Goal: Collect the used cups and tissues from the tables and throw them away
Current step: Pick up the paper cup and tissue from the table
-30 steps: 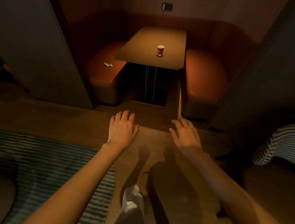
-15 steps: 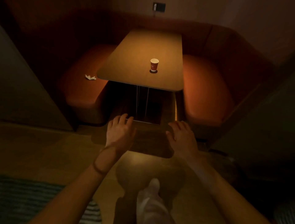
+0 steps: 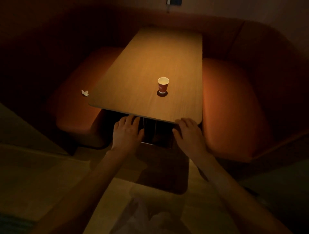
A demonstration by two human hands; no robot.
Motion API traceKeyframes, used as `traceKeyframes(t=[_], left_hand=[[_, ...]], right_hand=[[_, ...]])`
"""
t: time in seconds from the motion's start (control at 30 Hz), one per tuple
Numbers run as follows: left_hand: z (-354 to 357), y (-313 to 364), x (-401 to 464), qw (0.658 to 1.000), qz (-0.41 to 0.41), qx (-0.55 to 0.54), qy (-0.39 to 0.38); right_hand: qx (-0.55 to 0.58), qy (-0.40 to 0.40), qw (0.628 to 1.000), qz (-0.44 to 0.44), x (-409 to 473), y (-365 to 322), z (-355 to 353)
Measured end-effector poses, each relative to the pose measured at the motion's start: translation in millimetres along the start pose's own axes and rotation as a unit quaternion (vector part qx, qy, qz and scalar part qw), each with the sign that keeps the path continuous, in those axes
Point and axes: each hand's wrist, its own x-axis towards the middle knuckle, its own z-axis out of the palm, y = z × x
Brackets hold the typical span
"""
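Observation:
A red paper cup (image 3: 163, 85) with a white inside stands upright on the wooden table (image 3: 142, 66), near its front right part. A crumpled white tissue (image 3: 85, 93) lies on the orange seat to the table's left, partly behind the table edge. My left hand (image 3: 127, 132) hovers palm down just before the table's near edge, fingers relaxed, holding nothing. My right hand (image 3: 189, 133) hangs the same way below the table's front right corner, also empty. Both hands are well short of the cup.
Orange booth seats flank the table, one on the left (image 3: 75, 108) and one on the right (image 3: 232, 106), joined by a dark curved backrest. The table's metal legs (image 3: 149, 128) show beneath its edge. A wall socket (image 3: 173, 2) sits at the top.
I have walked closer to the booth. The table, cup and tissue loom larger and lower in view, and both hands now reach the table's near edge. The striped rug has dropped out of sight.

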Motion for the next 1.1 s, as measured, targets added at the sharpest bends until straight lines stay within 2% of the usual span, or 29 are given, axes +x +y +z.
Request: traceKeyframes(t=[0.4,0.6,0.8,0.97,1.1], left_hand=[[45,-22,223,1.000,0.003,0.005,-0.024],[70,-32,294,0.998,-0.017,-0.006,-0.057],[114,-43,335,0.990,-0.094,-0.048,-0.092],[140,-40,353,0.981,-0.140,-0.073,-0.108],[151,-41,363,0.974,-0.181,-0.081,-0.109]], right_hand=[[0.012,-0.006,1.000,0.023,219,50,44],[0.107,-0.016,0.992,0.063,298,82,69],[0.294,-0.056,0.937,0.179,368,127,129],[0.397,-0.111,0.889,0.200,401,139,178],[0.402,-0.098,0.891,0.189,415,134,203]])
